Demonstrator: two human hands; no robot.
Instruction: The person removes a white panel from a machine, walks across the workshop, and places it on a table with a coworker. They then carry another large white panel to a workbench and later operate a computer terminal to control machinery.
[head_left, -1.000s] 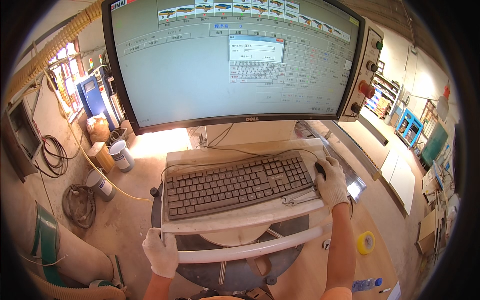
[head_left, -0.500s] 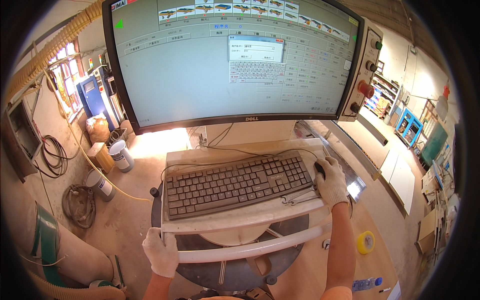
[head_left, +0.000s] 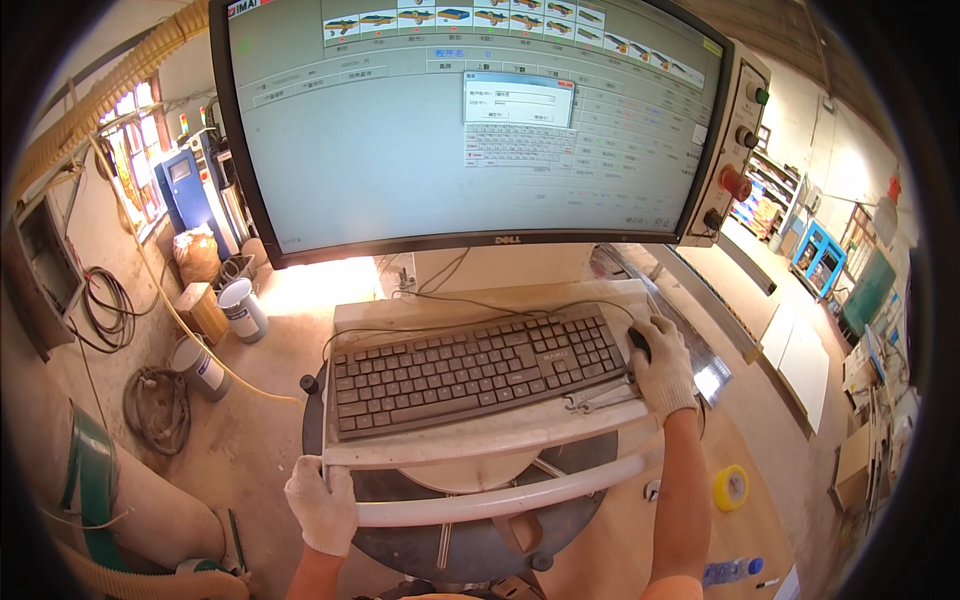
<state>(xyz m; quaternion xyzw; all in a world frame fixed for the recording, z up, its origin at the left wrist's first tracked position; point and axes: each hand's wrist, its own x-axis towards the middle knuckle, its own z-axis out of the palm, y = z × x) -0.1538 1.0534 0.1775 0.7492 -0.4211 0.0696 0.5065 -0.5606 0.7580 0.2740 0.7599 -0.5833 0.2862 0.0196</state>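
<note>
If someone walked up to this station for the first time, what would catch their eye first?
First the big curved monitor filling the top of the view, with a small dialog window open on it. Below it, the dark keyboard lies on a white shelf; the gloved right hand covers a black mouse, and the gloved left hand grips the white rail.

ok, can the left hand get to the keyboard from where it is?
Probably yes. The left hand grips the white rail just below the keyboard, and nothing lies between them; it would have to let go first.
</note>
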